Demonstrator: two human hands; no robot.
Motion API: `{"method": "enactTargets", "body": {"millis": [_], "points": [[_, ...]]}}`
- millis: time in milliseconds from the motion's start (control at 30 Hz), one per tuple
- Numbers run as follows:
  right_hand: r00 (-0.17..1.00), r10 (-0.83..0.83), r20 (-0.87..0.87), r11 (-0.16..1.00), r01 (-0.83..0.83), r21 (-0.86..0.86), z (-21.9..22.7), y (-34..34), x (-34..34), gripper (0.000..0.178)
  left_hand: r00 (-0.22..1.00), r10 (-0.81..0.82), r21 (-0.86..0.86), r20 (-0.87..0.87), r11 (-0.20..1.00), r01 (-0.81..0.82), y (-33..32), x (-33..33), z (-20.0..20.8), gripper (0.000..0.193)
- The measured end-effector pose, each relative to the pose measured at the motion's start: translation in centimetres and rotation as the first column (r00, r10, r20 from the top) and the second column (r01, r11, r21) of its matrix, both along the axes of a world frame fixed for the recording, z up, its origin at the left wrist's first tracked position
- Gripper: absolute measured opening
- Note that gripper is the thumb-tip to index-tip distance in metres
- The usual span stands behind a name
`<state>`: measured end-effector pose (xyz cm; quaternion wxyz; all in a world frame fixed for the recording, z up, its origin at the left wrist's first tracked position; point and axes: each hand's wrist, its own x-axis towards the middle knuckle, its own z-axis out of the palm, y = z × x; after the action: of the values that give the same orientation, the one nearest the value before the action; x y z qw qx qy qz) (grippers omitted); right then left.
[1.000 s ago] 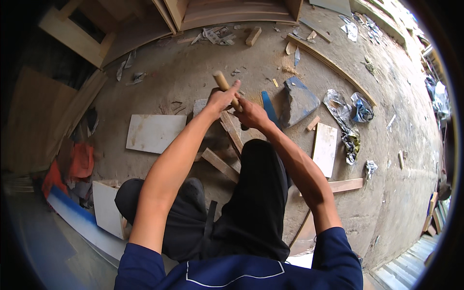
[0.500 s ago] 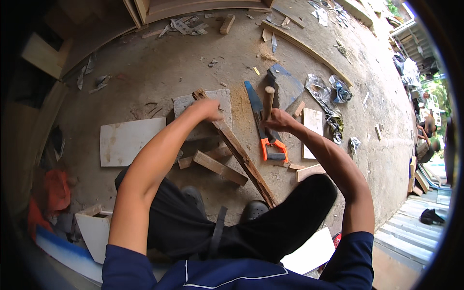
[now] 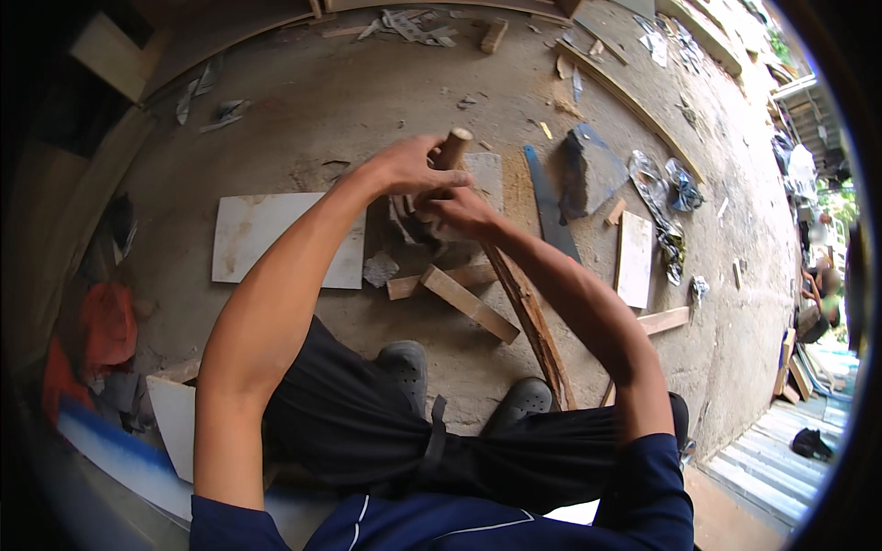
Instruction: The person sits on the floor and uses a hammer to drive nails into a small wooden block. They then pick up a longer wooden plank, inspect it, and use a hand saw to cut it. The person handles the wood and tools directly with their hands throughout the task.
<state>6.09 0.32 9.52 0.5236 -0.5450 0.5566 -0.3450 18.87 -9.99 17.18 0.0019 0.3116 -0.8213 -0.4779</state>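
Note:
A hammer (image 3: 457, 144) with a round wooden handle stands upright between my hands, its handle end uppermost. My left hand (image 3: 412, 167) closes around the upper handle. Just below, my right hand (image 3: 455, 209) is closed on the hammer too. The dark metal lower down is blurred and partly covered by my fingers. A long, rough strip of wood (image 3: 525, 308) slants from beneath my hands toward my right shoe; its far end is hidden. Behind it lies a pale block (image 3: 487, 174), partly covered.
Right of my hands lies a handsaw (image 3: 548, 197), its handle hidden by my forearm. Beyond it are a grey stone-like block (image 3: 591, 170) and crumpled plastic (image 3: 675, 248). Crossed wood offcuts (image 3: 470, 303) lie before my feet. A white board (image 3: 285, 243) is at left.
My right hand has brought the hammer leftward from above the saw. My left hand has left the wood strip and now grips the handle. The view has shifted left.

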Motion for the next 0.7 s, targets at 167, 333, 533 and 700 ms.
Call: {"method": "enactTargets", "body": {"millis": [167,333,533,700], "points": [[1.000,-0.024,0.018,0.998,0.023,0.055,-2.0,-3.7,6.5,0.038,0.979,0.143,-0.331,0.144,0.939,-0.089,-2.0,5.2,-0.2,0.041],[0.966,0.004,-0.257,0.999,0.010,0.052,-0.5,-4.4,6.6,0.042,0.894,0.424,-0.405,0.148,0.850,-0.336,-5.2,11.9,-3.2,0.035],[0.878,-0.185,-0.442,0.982,0.152,-0.109,-4.4,0.4,-2.6,0.033,0.625,0.765,-0.321,-0.154,0.559,-0.764,-7.2,12.2,-7.5,0.031],[0.789,-0.270,-0.552,0.951,0.128,-0.283,-5.0,3.3,-4.3,0.029,0.135,0.950,-0.035,-0.281,0.131,-0.991,-8.6,12.6,-9.9,0.036]]}}
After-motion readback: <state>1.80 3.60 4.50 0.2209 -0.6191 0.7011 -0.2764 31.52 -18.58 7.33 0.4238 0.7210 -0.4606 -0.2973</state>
